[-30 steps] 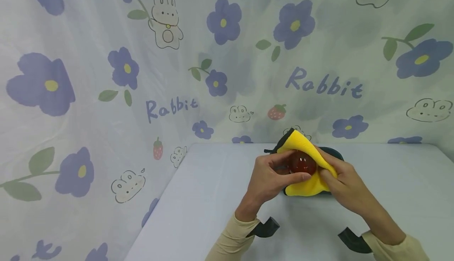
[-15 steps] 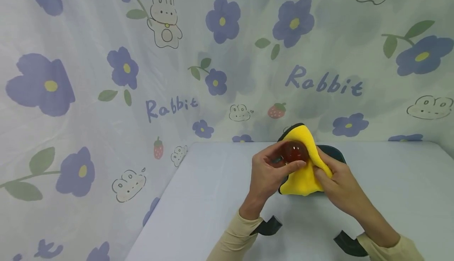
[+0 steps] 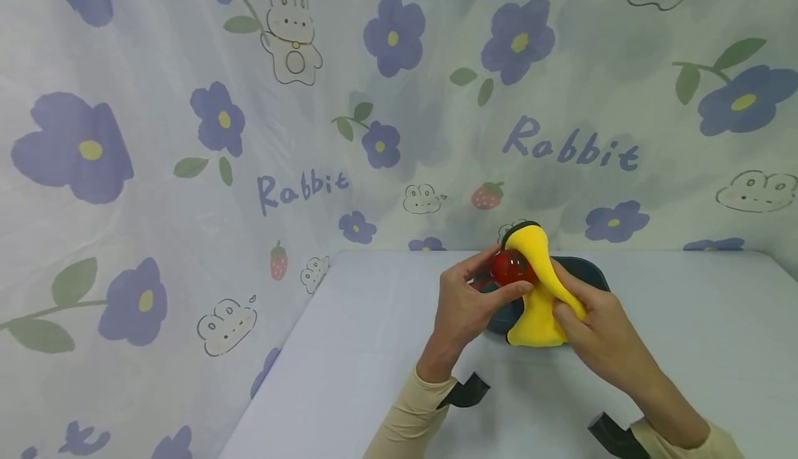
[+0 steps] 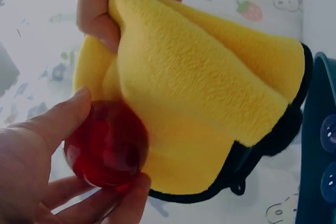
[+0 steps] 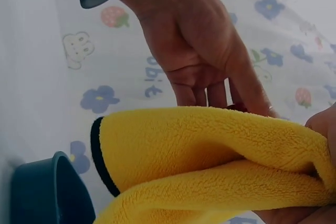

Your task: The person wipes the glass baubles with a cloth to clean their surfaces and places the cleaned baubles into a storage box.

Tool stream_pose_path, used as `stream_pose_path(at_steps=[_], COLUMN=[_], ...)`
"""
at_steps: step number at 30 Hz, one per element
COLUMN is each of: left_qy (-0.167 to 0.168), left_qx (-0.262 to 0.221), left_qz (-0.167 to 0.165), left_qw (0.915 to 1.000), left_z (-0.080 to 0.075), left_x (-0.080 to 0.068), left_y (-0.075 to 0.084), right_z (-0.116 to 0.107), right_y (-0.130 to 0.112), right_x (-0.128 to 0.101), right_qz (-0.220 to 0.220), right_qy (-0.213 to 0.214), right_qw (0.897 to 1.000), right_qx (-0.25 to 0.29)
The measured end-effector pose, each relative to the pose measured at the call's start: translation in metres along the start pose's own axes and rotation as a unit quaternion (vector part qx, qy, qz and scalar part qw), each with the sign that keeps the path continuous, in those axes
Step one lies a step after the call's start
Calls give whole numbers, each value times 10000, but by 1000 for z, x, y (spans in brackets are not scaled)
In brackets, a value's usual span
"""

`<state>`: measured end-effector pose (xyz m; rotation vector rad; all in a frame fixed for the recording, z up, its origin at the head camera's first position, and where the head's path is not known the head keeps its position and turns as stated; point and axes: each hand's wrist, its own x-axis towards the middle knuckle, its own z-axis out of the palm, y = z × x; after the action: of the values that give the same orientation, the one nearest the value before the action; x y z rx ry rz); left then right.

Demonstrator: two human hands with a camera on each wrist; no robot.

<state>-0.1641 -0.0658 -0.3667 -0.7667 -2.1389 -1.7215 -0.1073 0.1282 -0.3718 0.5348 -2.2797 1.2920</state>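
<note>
Red ball [image 3: 512, 268] sits pinched in the left hand [image 3: 464, 305]; the right hand [image 3: 598, 327] grips a yellow cloth [image 3: 541, 293] draped against it.

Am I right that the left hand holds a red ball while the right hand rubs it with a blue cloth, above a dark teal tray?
Not quite: the cloth is yellow with a black edge, not blue, as the left wrist view shows. The rest stands: the left hand holds the red ball, the right hand grips the cloth against it, above the dark teal tray.
</note>
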Motion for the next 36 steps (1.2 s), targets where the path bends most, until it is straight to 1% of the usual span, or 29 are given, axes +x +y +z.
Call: stream_pose_path(at_steps=[7,9,12,14,17,21,24,26,28,31,36], left_qy=[-276,-403,-687,-862,-1024,-1182,-1322,-1376,-1375,-1359,-1342], left_qx=[81,47,-34,-90,-118,-99,-61,-2,64,144,52], left_qz=[-197,-259,-256,-239,-249,-391,-454,-465,-495,-504,-408], left_qw=[9994,9988,9973,9960,9944,9922,9902,9894,9892,9893,9901], left_z=[-6,-7,-8,-8,-9,-11,-10,-9,-9,-10,-9], left_x=[1,1,1,2,2,1,1,1,1,-1,-3], left_y=[0,0,2,3,3,4,5,5,7,9,14], right_z=[1,2,3,4,5,5,3,2,0,-1,-3], right_y=[-3,-2,-1,0,2,7,13,16,18,21,24], right_x=[-2,-2,-2,-1,1,4,6,8,9,8,7], right_qz=[-270,-394,-661,-883,-1237,-1680,-1878,-1888,-1776,-1495,-1008], right_qy=[124,167,258,324,314,214,147,82,-6,-123,-291], right_qw=[9996,9991,9972,9950,9907,9832,9792,9795,9826,9881,9945], right_qx=[-25,-69,-222,-341,-481,-685,-748,-693,-550,-332,72])
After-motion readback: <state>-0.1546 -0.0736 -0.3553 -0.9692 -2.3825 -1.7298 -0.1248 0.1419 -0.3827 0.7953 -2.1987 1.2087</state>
